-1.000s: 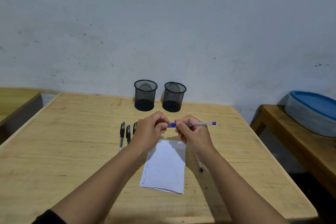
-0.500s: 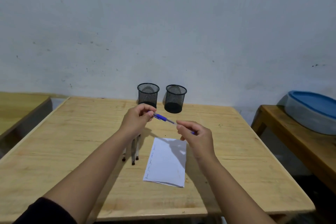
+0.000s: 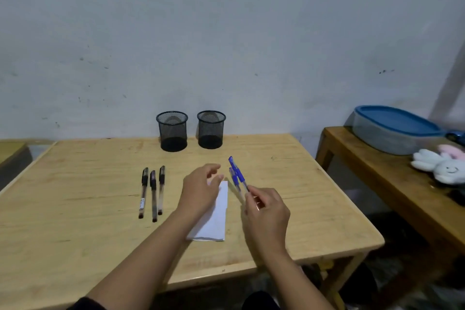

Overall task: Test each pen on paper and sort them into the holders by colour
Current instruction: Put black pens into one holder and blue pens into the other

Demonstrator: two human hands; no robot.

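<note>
While the right hand pinches a blue pen by its lower barrel and angles the capped end up toward the far side of the wooden table, the left hand hovers above the slip of white paper with fingers loosely spread and nothing in them. A second blue pen seems to lie on the table directly behind the held one, though the overlap makes it hard to separate the two. Three black pens lie side by side to the left of the paper, caps pointing away from the person, apparently lined up to wait their turn. Two black mesh holders, the left holder and the right holder, stand close together at the far edge against the wall, both seemingly without pens, which suggests sorting has hardly begun. The paper sits between the hands, within easy reach for a test stroke. On a side bench at right rest a blue-lidded container and a white plush toy.
</note>
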